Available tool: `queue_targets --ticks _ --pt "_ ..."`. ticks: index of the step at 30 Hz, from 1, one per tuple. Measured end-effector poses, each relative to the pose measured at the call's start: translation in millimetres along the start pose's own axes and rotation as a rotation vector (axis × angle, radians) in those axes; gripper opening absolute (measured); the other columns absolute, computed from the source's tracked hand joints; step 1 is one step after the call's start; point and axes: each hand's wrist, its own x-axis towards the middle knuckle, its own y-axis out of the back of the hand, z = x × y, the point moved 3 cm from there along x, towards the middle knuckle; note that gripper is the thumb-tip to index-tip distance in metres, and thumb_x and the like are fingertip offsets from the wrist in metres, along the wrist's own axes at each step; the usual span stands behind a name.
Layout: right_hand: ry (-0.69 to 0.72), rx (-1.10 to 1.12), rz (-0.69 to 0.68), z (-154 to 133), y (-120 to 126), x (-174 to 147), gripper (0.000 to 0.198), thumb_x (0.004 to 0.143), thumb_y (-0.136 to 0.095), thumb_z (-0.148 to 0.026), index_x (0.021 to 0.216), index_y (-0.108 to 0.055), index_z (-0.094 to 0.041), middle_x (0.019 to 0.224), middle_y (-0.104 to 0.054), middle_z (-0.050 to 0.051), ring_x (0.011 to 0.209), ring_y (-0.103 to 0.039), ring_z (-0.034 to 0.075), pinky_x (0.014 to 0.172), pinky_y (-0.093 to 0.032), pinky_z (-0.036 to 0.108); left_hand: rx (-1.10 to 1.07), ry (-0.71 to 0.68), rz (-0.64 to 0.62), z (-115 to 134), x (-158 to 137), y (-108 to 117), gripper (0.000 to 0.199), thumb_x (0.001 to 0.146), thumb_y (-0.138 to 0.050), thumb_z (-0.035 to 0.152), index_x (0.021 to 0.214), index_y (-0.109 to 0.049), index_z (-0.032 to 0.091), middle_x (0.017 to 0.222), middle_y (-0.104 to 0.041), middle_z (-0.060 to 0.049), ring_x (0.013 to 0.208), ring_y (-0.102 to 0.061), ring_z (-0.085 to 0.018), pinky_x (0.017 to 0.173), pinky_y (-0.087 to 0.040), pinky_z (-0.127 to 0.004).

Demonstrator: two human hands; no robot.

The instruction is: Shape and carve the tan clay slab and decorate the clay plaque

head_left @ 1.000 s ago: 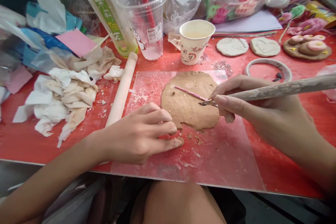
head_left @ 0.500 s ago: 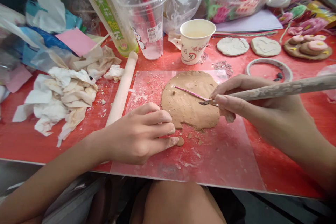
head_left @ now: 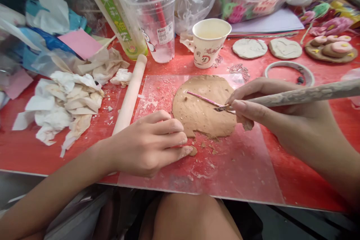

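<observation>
My left hand [head_left: 152, 144] lies palm down on the clear plastic mat [head_left: 225, 172], fingers loosely bent and apart. One fingertip touches a small brown clay bit [head_left: 193, 151]. Flattened brown clay [head_left: 202, 116] with an uneven edge spreads just beyond it. My right hand [head_left: 270, 108] is closed like a pen grip on a slim tool with a thick, clay-smeared handle [head_left: 303, 93]; its dark, narrow tip is over the clay's right side, its exact kind unclear. A thin pink stick [head_left: 204, 98] slants across the clay toward my right fingertips; whether they hold it too is hidden.
A wooden rolling pin [head_left: 131, 97] lies left of the mat, beside crumpled tissues [head_left: 70, 101]. Behind stand a drink bottle [head_left: 115, 18], a plastic cup [head_left: 163, 26] and a paper cup [head_left: 209, 45]. Pale clay discs [head_left: 249, 48] and a tape ring [head_left: 289, 65] sit right.
Almost nothing differs. The scene shifts very slightly in view; both hands, the tool and the clay keep practically the same places.
</observation>
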Motion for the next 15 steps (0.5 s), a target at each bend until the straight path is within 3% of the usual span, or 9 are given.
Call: queue_targets --ticks 3,7,11,15 --pt "0.002 -0.006 0.000 -0.6 -0.6 0.0 0.012 0.081 -0.062 -0.034 0.080 -0.065 -0.023 0.066 -0.057 -0.004 0.056 -0.051 0.006 0.046 -0.041 0.018 -0.001 -0.004 0.030 0.3 0.2 1.1 0.011 0.086 -0.054 0.012 0.089 -0.064 0.013 0.079 -0.066 -0.001 0.082 -0.055 -0.016 0.073 -0.039 -0.031" --pt "0.003 -0.006 -0.019 -1.7 -0.5 -0.6 0.009 0.082 -0.061 -0.031 0.082 -0.065 -0.023 0.068 -0.058 -0.004 0.057 -0.051 0.006 0.047 -0.040 0.019 0.010 0.004 -0.025 0.7 1.8 1.1 0.021 0.091 -0.044 0.014 0.099 -0.063 0.014 0.085 -0.066 -0.001 0.083 -0.056 -0.015 0.073 -0.039 -0.030" --pt "-0.007 0.013 -0.039 -1.6 0.6 -1.5 0.005 0.082 -0.061 -0.026 0.084 -0.064 -0.022 0.069 -0.057 -0.003 0.059 -0.051 0.007 0.050 -0.040 0.020 0.010 0.012 0.013 0.2 2.4 2.3 0.012 0.086 -0.053 0.012 0.089 -0.064 0.015 0.080 -0.067 0.000 0.082 -0.057 -0.015 0.073 -0.040 -0.031" --pt "-0.015 -0.026 -0.033 -1.6 1.0 -1.6 0.006 0.082 -0.061 -0.030 0.083 -0.064 -0.024 0.069 -0.057 -0.002 0.059 -0.051 0.009 0.050 -0.039 0.024 0.037 0.009 0.002 0.1 1.5 0.4 0.011 0.084 -0.057 0.015 0.094 -0.064 0.015 0.081 -0.067 -0.001 0.081 -0.056 -0.016 0.071 -0.039 -0.031"
